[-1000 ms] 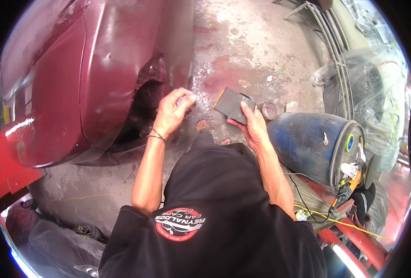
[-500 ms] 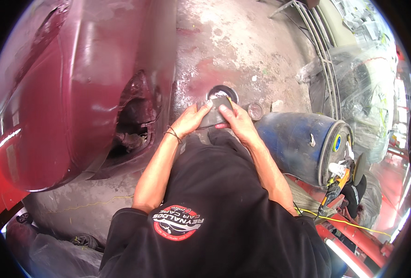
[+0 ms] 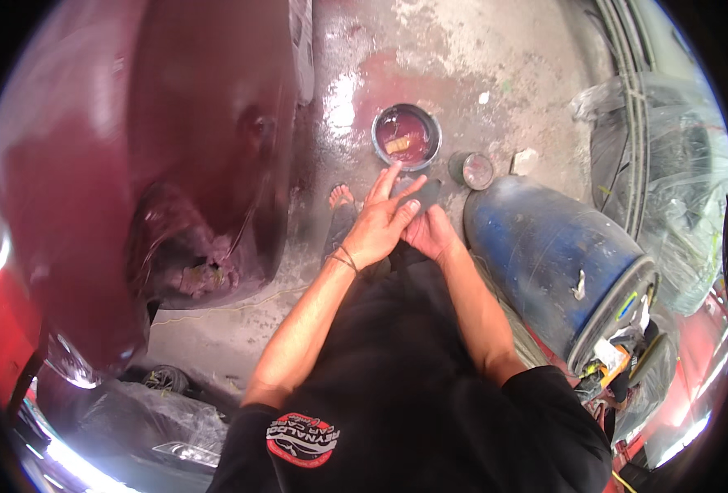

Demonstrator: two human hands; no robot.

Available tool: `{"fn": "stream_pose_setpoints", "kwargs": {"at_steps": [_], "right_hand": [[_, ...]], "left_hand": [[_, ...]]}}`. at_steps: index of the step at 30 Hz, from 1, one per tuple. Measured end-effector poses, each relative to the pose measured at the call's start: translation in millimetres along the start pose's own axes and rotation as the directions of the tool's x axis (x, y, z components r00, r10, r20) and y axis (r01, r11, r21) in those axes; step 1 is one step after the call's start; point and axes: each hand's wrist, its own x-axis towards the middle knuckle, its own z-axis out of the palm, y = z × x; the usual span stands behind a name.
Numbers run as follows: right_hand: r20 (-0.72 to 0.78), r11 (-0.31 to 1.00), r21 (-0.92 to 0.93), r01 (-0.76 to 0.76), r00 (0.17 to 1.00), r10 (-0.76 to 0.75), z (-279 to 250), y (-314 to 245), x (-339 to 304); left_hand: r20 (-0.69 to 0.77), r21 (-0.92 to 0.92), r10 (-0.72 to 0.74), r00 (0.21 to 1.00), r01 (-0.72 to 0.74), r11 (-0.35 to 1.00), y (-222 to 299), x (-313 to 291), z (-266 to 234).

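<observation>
Black tee (image 3: 430, 403) closest, then the left hand (image 3: 376, 228) laid over a dark pad (image 3: 431, 194), fingers spread apart, with the right hand (image 3: 432, 235) at the pad's near end, fingers mostly hidden so I can't tell if they're clamped on. Blue barrel (image 3: 545, 255) sits off to the right, maroon car (image 3: 208, 107) to the left. Past the hands there's a round tub (image 3: 439, 137) on the floor (image 3: 504, 107), yellowish block (image 3: 398, 145) in reddish liquid (image 3: 418, 141), little can (image 3: 476, 170) just beside it.

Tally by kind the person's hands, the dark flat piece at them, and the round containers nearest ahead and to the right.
Hands: 2 (left hand, right hand)
Dark flat piece: 1
Basin: 1
Small can: 1
Blue barrel: 1
Total: 6
</observation>
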Motion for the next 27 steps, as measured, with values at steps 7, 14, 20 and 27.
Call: {"fn": "stream_pose_setpoints", "kwargs": {"at_steps": [7, 14, 20, 27], "right_hand": [[-0.405, 0.740, -0.657, -0.143, 0.895, -0.186, -105.0, -53.5, 137.1], [-0.194, -0.053, -0.965, -0.256, 0.836, -0.514, -236.9, -94.4, 281.7], [0.014, -0.414, -0.878, -0.239, 0.853, -0.521, -304.4, -91.5, 376.3], [-0.165, -0.437, -0.823, -0.364, 0.888, -0.429, -347.8, -52.6, 458.4]], "left_hand": [[-0.153, -0.477, -0.424, 0.893, 0.309, 0.823, -137.2, 30.9, 37.1], [-0.111, -0.680, -0.632, 0.767, 0.405, 0.611, -255.2, 40.9, 56.0], [-0.121, -0.723, -0.705, 0.698, 0.425, 0.544, -331.4, 59.4, 65.1], [-0.053, -0.887, -0.750, 0.660, 0.313, 0.339, -375.5, 114.3, 73.5]]}}
